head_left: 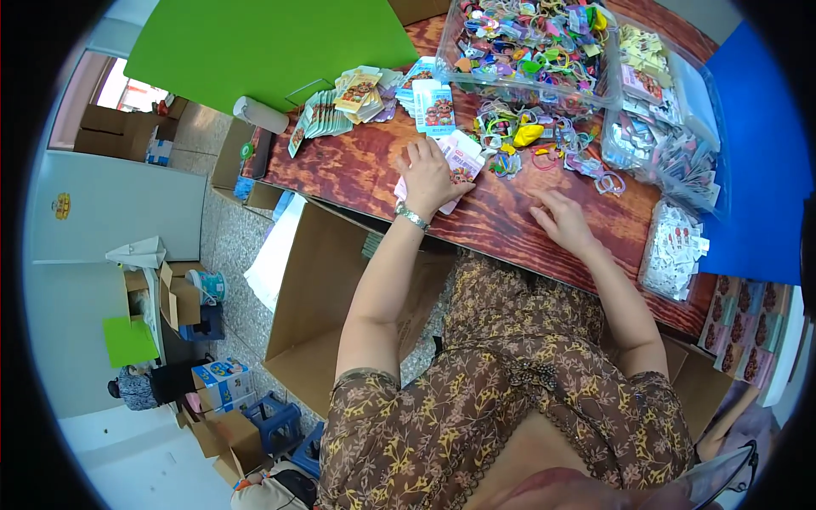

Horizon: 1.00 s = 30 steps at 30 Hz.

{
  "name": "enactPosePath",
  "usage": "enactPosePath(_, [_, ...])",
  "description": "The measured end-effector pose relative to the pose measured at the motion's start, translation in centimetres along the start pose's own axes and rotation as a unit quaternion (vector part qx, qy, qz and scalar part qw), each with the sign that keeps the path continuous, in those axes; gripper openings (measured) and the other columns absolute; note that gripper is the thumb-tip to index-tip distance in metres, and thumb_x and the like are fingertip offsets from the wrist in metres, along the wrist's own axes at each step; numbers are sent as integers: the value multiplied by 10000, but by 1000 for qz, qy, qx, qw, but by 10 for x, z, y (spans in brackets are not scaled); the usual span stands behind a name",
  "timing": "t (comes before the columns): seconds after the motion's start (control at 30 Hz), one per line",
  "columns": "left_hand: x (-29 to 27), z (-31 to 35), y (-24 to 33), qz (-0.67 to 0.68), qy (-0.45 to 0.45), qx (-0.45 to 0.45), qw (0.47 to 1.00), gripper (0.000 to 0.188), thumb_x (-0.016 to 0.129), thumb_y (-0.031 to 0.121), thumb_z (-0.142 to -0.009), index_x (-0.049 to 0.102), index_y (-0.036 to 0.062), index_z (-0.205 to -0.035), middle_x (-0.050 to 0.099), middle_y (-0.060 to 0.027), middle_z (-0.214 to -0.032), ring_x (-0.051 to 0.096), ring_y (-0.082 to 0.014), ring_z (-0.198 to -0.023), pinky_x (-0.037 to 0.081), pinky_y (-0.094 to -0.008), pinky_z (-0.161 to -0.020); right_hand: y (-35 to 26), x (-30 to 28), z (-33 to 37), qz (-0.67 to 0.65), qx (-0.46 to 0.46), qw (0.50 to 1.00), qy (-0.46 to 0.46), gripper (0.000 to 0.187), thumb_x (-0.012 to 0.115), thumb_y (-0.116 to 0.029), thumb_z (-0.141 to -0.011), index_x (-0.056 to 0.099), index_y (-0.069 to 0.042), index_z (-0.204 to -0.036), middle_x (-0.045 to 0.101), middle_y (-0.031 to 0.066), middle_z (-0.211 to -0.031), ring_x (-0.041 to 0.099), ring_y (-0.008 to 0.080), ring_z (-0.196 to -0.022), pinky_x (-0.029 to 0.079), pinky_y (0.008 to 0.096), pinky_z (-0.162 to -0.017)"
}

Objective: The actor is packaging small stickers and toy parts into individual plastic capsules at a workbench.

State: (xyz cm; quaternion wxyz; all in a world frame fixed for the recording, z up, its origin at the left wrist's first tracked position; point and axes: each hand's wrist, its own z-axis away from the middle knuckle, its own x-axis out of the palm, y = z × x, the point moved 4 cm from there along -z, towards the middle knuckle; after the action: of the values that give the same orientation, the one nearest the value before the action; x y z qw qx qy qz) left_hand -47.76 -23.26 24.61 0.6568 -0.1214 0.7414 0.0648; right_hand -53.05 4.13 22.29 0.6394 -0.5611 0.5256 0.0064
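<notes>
My left hand (427, 178), with a watch on its wrist, lies spread over a small pile of pink printed packets (463, 153) on the table. Its palm hides part of the pile. My right hand (563, 223) rests lower right on the bare wood-patterned tabletop (510, 204), fingers loosely apart and holding nothing. Just beyond the pink pile are light blue packets (436, 106). To their left lie fanned green packets (323, 117) and yellow-orange packets (359, 92). A loose heap of colourful bands and small trinkets (527, 136) sits beyond my right hand.
A clear bin (527, 93) full of colourful trinkets stands at the back. Right of it are a tub of small packets (629, 140) and a clear container of white sachets (671, 251). An open cardboard box (310, 289) stands below the table's left side. A white cylinder (260, 114) is at the left edge.
</notes>
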Motion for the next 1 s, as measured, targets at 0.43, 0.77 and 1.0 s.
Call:
enactPosePath(0.43, [37, 30, 6, 100, 127, 115, 980, 815, 712, 445, -883, 383, -15, -1470, 393, -315, -1461, 344, -512, -1378, 294, -619, -1121, 7, 98, -99, -107, 166, 979, 48, 669, 712, -341, -839, 472, -31, -1381, 724, 206, -952, 697, 409, -928, 546, 508, -794])
enactPosePath(0.77, [38, 46, 2, 109, 133, 141, 975, 836, 728, 422, -863, 366, 34, -1510, 356, -281, -1523, 305, -497, -1420, 239, -622, -1151, -5, 86, -116, -17, 146, 986, 74, 362, 711, -374, -849, 695, -87, -1069, 721, 193, -965, 695, 389, -907, 533, 500, -777])
enactPosePath(1.0, [-13, 60, 63, 177, 196, 40, 964, 1129, 854, 416, -709, 249, -119, -1499, 463, -302, -1405, 433, -467, -1325, 333, -563, -1090, -37, 18, -64, -92, 27, 992, 77, 224, 656, -266, -910, 662, -63, -1005, 704, 162, -864, 688, 354, -819, 515, 471, -695])
